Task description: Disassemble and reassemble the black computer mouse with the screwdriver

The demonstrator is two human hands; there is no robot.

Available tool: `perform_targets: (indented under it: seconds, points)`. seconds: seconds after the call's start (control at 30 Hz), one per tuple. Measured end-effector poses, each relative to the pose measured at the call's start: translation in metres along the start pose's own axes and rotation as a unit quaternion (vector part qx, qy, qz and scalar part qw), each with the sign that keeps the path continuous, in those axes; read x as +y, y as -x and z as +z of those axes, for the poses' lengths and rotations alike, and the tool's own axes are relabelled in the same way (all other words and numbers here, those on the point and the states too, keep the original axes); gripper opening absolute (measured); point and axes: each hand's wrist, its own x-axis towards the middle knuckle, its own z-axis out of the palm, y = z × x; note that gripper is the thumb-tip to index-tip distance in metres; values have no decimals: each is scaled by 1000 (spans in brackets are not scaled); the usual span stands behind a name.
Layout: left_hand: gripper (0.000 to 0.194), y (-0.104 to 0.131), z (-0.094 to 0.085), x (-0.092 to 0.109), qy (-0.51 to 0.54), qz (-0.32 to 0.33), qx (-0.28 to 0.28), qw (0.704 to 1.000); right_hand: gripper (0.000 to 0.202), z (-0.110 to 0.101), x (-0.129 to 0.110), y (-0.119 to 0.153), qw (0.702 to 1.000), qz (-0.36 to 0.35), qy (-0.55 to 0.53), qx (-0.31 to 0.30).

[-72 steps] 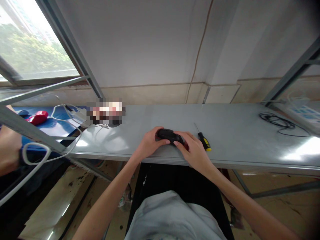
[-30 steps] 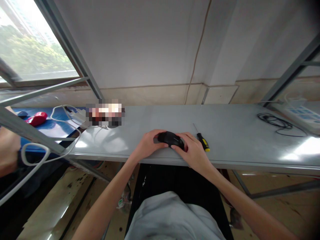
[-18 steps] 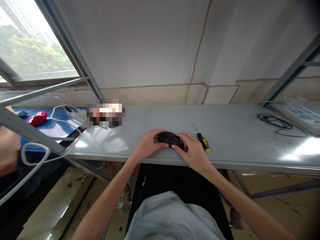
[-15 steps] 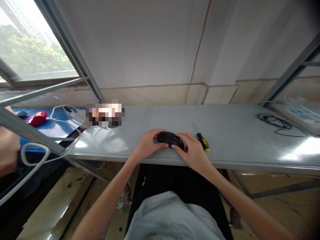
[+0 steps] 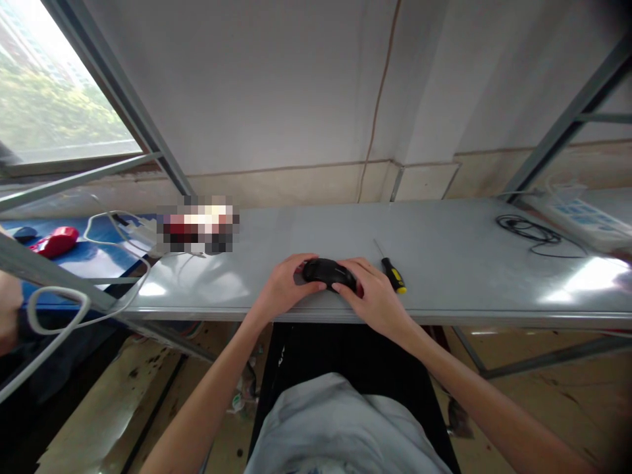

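Observation:
A black computer mouse [image 5: 328,274] is held between both hands just above the front part of the grey table [image 5: 444,263]. My left hand [image 5: 292,282] is closed round its left end, fingers behind and thumb along the near side. From the right, my right hand [image 5: 369,287] grips the other end in the same way, thumb in front. The two thumb tips are close together at the middle of the mouse. Its underside is hidden. Just right of my right hand lies a screwdriver [image 5: 394,274] with a black and yellow handle, its shaft pointing away from me.
A coiled black cable [image 5: 528,230] lies at the right. Beyond the left table edge, a red mouse [image 5: 56,242] rests on a blue surface [image 5: 99,257]. A white cable [image 5: 62,289] loops past the metal frame. Another person's arm [image 5: 8,309] shows at far left. Pixelated items [image 5: 200,227] stand back left.
The whole view has shifted a little, so things appear slightly further left. Both hands keep their hold on the black mouse, with hardly any change in pose.

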Motion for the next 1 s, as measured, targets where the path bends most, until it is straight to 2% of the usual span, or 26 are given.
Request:
perform_targets:
  seconds: [0.17,0.3,0.37,0.47,0.53,0.63,0.73,0.8,0.9,1.0]
  points:
    - [50,-1,-2,5,-16,9,20,1000,30,-1,-6,1,1000,4,21,2]
    - [53,-13,-6,16,-20,9,18,1000,39,-15,-9,-7,996,6,84,-16]
    - [58,-27,-6,21,-10,11,19,1000,45,-28,-6,-17,994,9,100,-33]
    - [61,-53,-2,25,12,23,-8,1000,50,-50,5,-36,990,29,127,-58]
    - [60,-74,3,23,20,28,-32,999,41,-62,15,-50,981,49,154,-105]
    - [59,-106,11,17,30,9,-75,997,34,-71,30,-68,975,70,169,-126]
    - [61,-132,17,9,17,-25,-137,990,30,-72,43,-81,968,90,184,-144]
    - [64,-144,18,6,-29,-43,-162,985,30,-69,50,-86,963,98,197,-157]
    - [59,-153,20,3,-116,-58,-178,975,33,-62,56,-88,955,101,216,-173]
    - [46,-153,23,3,-153,-56,-199,966,35,-54,59,-83,949,106,233,-183]
